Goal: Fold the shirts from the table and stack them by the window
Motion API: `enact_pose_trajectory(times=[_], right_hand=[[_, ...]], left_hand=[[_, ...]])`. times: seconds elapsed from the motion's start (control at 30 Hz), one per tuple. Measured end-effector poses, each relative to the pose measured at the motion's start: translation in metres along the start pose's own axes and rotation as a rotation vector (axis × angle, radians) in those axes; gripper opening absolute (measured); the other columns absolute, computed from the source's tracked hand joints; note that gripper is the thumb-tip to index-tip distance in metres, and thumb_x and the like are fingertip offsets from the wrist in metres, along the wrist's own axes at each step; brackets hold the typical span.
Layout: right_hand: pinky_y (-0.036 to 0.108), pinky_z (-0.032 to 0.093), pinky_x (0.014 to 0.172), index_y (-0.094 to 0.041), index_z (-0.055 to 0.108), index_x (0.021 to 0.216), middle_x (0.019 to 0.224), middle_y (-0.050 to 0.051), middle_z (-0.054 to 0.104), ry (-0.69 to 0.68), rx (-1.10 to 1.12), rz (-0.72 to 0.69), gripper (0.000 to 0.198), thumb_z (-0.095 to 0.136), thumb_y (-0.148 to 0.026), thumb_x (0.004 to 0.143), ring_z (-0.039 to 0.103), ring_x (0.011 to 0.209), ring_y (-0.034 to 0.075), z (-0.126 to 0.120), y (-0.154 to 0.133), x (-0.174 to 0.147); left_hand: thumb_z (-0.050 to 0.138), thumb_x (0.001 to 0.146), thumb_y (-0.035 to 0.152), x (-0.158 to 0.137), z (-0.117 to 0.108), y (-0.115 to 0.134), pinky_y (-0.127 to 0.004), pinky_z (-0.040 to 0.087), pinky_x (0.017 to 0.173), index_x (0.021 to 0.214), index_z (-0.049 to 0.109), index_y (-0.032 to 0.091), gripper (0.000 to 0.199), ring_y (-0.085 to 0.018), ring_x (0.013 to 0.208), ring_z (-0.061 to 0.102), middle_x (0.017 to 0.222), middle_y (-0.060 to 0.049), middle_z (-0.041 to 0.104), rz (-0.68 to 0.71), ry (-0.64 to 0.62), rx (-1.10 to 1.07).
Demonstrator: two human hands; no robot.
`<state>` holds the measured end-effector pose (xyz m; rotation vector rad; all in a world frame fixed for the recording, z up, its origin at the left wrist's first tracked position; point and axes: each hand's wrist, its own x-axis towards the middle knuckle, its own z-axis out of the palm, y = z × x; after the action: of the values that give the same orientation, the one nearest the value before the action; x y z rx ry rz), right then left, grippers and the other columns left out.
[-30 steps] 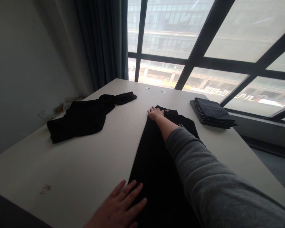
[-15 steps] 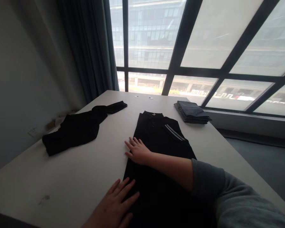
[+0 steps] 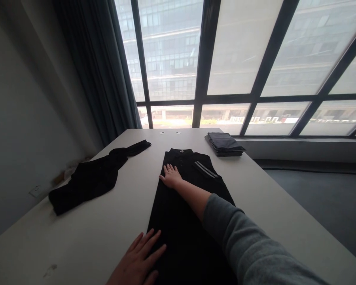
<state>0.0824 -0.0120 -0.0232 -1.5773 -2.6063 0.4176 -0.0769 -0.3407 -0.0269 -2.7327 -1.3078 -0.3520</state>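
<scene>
Black shirt (image 3: 180,221), laid lengthwise on white table (image 3: 91,241); right hand (image 3: 171,177) and left hand (image 3: 137,259) along its left edge, fingers spread, gripping nothing; possible fault: creased or skewed cloth, should either palm drag sideways.

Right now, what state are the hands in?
Left hand: open, empty, at the edge of the black shirt.
Right hand: open, empty, flat on the same shirt.
</scene>
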Motion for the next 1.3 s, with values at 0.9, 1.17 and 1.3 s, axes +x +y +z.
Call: enact_pose_trajectory(times=[0.9,1.17,1.3], right_hand=[[0.035,0.033,0.129,-0.020,0.068,0.142,0.148,0.007,0.059,0.289,0.244,0.218,0.046,0.042,-0.026,0.105,0.041,0.153,0.020,-0.066,0.268,-0.148],[0.027,0.034,0.126,-0.020,0.067,0.144,0.149,0.006,0.058,0.317,0.233,0.206,0.045,0.042,-0.030,0.108,0.046,0.149,0.018,-0.060,0.284,-0.128],[0.031,0.032,0.129,-0.021,0.064,0.148,0.151,0.005,0.057,0.278,0.230,0.138,0.047,0.041,-0.033,0.110,0.041,0.153,0.021,-0.056,0.285,-0.093]], left_hand=[[0.054,0.106,0.031,0.200,-0.005,0.121,-0.032,0.048,0.091,0.137,0.063,0.030,0.033,-0.019,0.119,0.063,0.146,-0.001,0.063,0.642,-0.269,-0.259],[0.055,0.106,0.033,0.247,0.006,0.161,-0.035,0.049,0.075,0.142,0.060,0.029,0.037,-0.018,0.099,0.065,0.138,-0.001,0.064,0.744,-0.319,-0.162],[0.060,0.103,0.032,0.254,0.009,0.165,-0.033,0.047,0.072,0.119,0.070,0.026,0.019,-0.018,0.098,0.063,0.129,-0.001,0.066,0.769,-0.316,-0.166]])
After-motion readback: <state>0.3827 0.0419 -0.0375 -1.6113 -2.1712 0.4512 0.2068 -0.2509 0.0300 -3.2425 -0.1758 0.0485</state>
